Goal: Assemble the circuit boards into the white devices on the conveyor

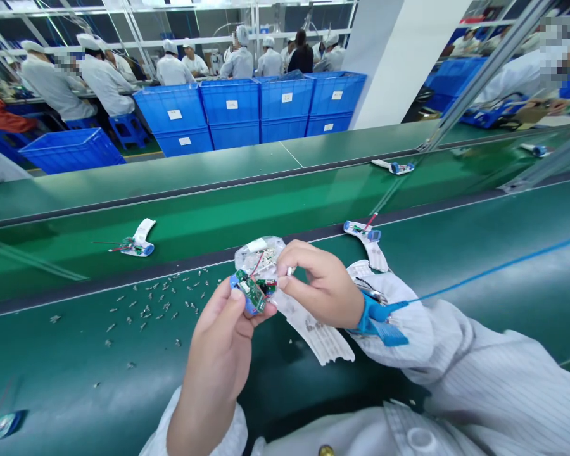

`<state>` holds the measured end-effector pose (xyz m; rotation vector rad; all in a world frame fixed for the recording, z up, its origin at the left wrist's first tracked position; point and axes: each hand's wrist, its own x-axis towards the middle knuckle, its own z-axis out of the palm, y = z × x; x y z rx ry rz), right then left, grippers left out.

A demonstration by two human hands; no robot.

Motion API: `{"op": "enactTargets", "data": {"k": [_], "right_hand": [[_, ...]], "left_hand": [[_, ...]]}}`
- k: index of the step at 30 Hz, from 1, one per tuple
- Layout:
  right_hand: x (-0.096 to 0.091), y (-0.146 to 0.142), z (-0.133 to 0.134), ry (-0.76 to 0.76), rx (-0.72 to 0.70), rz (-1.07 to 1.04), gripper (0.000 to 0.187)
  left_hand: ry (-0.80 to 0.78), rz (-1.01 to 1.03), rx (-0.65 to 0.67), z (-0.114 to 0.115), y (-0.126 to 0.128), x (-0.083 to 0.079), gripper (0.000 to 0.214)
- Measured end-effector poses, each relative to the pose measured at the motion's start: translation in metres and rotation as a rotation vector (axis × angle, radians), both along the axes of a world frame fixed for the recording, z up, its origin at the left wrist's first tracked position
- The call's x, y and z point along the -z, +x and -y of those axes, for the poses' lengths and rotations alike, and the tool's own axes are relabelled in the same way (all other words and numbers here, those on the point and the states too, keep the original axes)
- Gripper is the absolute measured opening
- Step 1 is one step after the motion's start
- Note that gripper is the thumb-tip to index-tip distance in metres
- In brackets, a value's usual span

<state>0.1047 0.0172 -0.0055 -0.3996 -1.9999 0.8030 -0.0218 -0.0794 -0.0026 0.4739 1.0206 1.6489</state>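
My left hand (223, 345) is closed around a small blue part with a green circuit board (247, 292) and red wires, held above the green bench. My right hand (320, 285) pinches a tiny white piece (289, 271) right beside the board. A clear plastic bag of small metal parts (261, 252) lies just behind both hands. A white curved plastic piece (320, 335) lies under my right wrist, which wears a blue wrist strap (377, 316) with a blue cord.
Several small metal parts (156, 304) are scattered on the bench to the left. White-and-blue assemblies lie on the belt (137, 240), (370, 237), (393, 166). Blue crates (247, 107) and seated people in white stand beyond. A metal post (479, 76) rises at right.
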Motion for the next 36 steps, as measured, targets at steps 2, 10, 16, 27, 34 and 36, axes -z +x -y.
{"op": "enactTargets", "data": {"k": [2,10,16,27,34,36], "right_hand": [[0.001,-0.002,-0.003,-0.045,-0.039,0.018,0.010],[0.003,-0.002,-0.016,0.024,-0.149,0.093,0.010],[0.003,-0.001,-0.016,-0.092,-0.129,0.047,0.012],[-0.003,0.006,-0.019,-0.366,-0.511,0.122,0.030],[-0.025,0.015,-0.038,-0.229,-0.936,0.405,0.033],[-0.026,0.014,-0.038,-0.238,-0.971,0.412,0.038]], "left_hand": [[-0.004,0.003,0.035,0.001,-0.001,0.000,0.022],[0.008,-0.051,0.142,0.005,-0.007,-0.001,0.020],[0.008,-0.018,0.166,0.007,-0.010,-0.002,0.020],[-0.069,-0.004,0.061,0.004,-0.008,-0.008,0.029],[-0.129,0.002,0.110,0.004,-0.008,-0.013,0.031],[-0.135,-0.002,0.118,0.005,-0.008,-0.013,0.031]]}}
